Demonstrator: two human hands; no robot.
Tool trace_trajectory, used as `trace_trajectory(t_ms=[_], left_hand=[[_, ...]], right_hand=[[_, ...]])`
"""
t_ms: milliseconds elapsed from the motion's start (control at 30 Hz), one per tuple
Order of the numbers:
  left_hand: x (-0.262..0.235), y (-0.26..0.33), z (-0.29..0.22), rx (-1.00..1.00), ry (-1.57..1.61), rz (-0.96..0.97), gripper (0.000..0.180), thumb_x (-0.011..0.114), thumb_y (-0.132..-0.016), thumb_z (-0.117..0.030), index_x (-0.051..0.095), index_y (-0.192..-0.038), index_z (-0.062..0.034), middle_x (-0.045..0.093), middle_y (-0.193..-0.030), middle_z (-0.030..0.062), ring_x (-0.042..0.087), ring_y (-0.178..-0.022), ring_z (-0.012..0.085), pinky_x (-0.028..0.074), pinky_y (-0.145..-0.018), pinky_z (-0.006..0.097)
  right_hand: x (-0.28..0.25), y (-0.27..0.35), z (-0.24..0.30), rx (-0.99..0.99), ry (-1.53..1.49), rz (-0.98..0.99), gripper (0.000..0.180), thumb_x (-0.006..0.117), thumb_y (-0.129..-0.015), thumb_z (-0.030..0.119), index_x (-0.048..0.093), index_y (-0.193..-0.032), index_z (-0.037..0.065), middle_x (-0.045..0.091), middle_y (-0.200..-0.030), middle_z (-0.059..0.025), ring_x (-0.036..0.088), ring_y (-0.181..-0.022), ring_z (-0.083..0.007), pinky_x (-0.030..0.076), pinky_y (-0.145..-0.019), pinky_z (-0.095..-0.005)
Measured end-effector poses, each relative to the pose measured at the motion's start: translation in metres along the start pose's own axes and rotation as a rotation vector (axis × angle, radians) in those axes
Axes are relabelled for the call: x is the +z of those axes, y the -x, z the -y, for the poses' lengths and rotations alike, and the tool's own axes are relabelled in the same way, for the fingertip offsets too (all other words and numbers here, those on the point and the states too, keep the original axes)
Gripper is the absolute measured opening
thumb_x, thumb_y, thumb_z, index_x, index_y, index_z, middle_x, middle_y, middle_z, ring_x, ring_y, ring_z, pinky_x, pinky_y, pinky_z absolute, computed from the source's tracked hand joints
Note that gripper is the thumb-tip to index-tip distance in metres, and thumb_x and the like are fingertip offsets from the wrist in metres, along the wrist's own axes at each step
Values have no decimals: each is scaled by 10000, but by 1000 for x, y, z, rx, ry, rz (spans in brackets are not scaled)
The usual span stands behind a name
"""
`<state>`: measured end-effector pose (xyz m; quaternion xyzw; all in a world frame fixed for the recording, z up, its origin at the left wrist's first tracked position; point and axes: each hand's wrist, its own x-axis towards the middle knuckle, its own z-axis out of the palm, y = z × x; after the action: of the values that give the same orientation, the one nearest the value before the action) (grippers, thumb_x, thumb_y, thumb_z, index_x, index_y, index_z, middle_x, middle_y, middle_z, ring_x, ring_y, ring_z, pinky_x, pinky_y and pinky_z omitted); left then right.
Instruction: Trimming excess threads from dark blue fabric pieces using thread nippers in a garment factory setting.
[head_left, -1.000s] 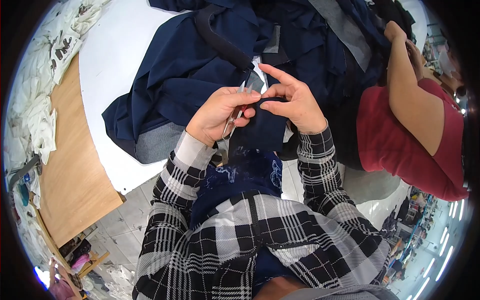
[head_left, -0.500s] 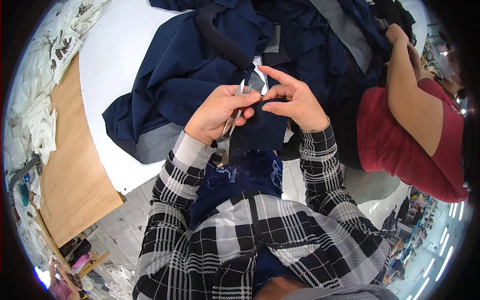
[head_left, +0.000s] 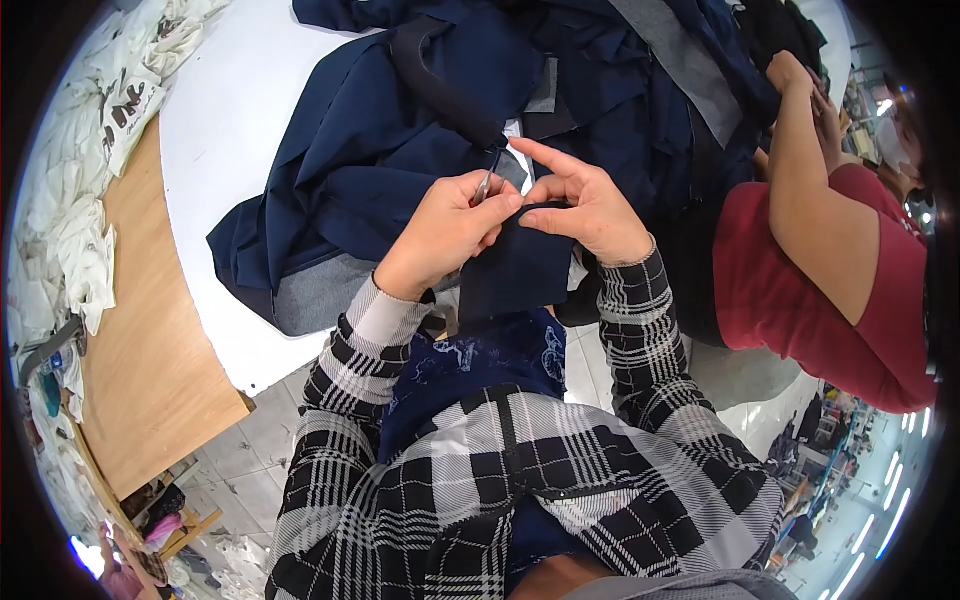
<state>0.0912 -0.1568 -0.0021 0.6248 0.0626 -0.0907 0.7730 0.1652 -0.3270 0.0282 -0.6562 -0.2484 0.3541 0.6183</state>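
Note:
My left hand [head_left: 440, 235] is closed round small metal thread snips [head_left: 484, 187], and most of them are hidden inside the fingers. Its thumb tip lies at the upper corner of a navy fabric piece [head_left: 515, 268] that hangs down in front of me. On the other side, my right hand [head_left: 597, 215] pinches the top edge of this piece between thumb and fingers, its index finger stretched out. Beyond both hands lies a heap of navy garments [head_left: 370, 140] with grey patches. A narrow white strip [head_left: 516, 150] shows just behind my fingertips.
The heap rests on a white tabletop [head_left: 215, 110] beside a bare wooden board [head_left: 150, 330]. White cloth bundles [head_left: 90, 240] line the far left. At the right a co-worker in a red top [head_left: 800, 290] reaches toward dark cloth.
My left hand has turned over, so the snips that showed their blades and handles are now mostly covered by it. The right hand keeps its pinch almost in place.

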Motion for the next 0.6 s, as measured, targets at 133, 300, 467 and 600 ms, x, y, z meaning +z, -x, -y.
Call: trace_trajectory(t_ms=[133, 300, 467, 600], left_hand=[[3, -3, 5, -34, 188, -16, 141, 559, -887, -178, 580, -838, -47, 473, -568, -34, 402, -470, 25, 311, -420, 166], [-6, -2, 8, -35, 407, -3, 141, 561, -876, -156, 589, -889, -18, 483, -603, -24, 416, -496, 36, 315, -433, 170], [-13, 3, -6, 6, 43, 9, 327, 587, -863, -143, 564, -1153, 6, 502, -748, -49, 422, -615, 24, 339, -528, 163], [-30, 9, -22, 109, -220, 199, 411, 611, -856, -134, 512, -1239, -23, 518, -806, -40, 455, -662, 31, 376, -563, 175]], right_hand=[[-1, -1, 2, -10, 5, -36, 700, 660, -714, -56, 385, -1350, 47, 600, -807, -10, 524, -738, -54, 402, -710, -179], [-2, -1, 2, 7, -4, -55, 706, 667, -709, -54, 386, -1349, 47, 600, -803, -12, 529, -737, -53, 405, -701, -175], [-7, 0, 1, 36, 6, -63, 710, 664, -707, -56, 383, -1351, 48, 601, -799, -14, 531, -733, -52, 411, -700, -174], [-6, -1, 8, 36, 22, 22, 713, 660, -708, -58, 380, -1354, 50, 602, -795, -16, 536, -744, -49, 419, -694, -168]])
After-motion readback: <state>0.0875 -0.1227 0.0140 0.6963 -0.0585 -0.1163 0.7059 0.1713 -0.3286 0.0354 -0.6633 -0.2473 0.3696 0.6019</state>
